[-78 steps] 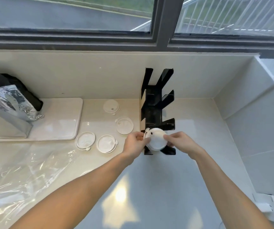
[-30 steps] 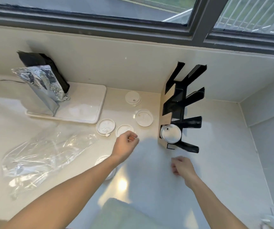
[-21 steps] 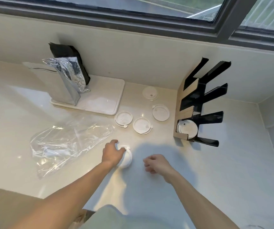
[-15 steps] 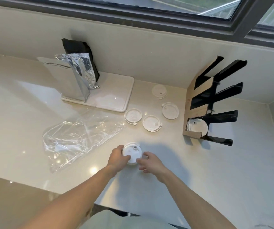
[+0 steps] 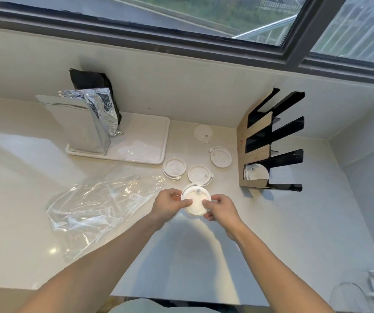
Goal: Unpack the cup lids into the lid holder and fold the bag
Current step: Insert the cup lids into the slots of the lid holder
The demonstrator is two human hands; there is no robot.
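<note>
On the glossy pale stone counter point(image 5: 294, 233) beneath the window, a crumpled clear plastic bag point(image 5: 100, 206) lies flat at the left. A black slotted lid holder point(image 5: 272, 143) with a cardboard side stands at the right, lids point(image 5: 255, 175) in its lowest slot. A creased foil pouch point(image 5: 89, 123) stands on a smooth white tray point(image 5: 145, 141). Four thin round white lids point(image 5: 198, 175) lie loose between tray and holder. The left hand point(image 5: 170, 204) and right hand point(image 5: 218, 208) pinch opposite edges of a small round lid stack point(image 5: 195, 202).
</note>
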